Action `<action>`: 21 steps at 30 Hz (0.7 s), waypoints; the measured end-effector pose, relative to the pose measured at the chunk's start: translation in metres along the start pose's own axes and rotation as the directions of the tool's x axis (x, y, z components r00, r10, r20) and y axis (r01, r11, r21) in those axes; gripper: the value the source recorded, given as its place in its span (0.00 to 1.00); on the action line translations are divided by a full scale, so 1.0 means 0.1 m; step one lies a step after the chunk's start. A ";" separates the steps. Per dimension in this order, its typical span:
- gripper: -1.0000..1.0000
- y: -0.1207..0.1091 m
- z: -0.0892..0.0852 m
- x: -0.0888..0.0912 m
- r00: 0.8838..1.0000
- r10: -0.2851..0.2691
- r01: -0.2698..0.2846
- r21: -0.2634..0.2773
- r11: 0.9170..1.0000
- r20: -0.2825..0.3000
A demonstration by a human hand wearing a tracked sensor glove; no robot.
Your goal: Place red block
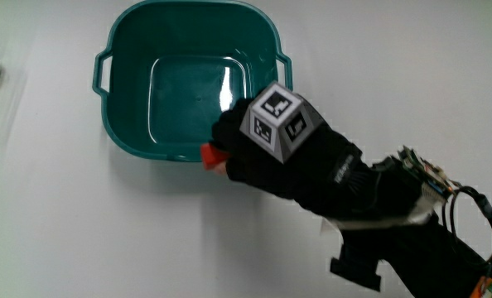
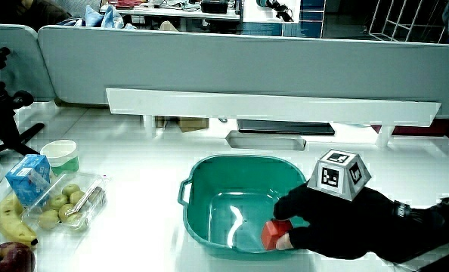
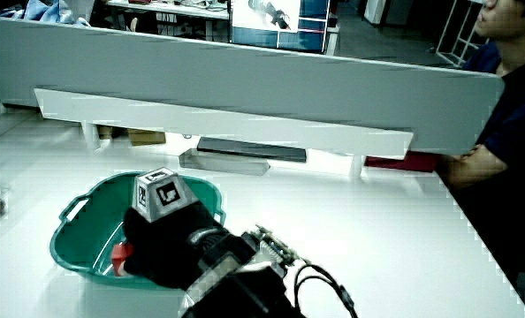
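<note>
1. Over the near rim of the teal basin (image 1: 122, 99), my hand (image 1: 283, 157) holds the red block (image 1: 213, 156), fingers closed around it.
2. Risk, as I judge it: 1 early release could catch the block on the rim and tip it out onto the tabletop (image 1: 105, 240).
3. Position: the block sits at my fingertips, nearer the basin's floor than my knuckles, visible in a side view (image 2: 274, 233).
</note>
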 end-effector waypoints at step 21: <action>0.50 -0.20 -0.46 -0.39 0.995 0.092 -0.088 -0.110 0.990 0.031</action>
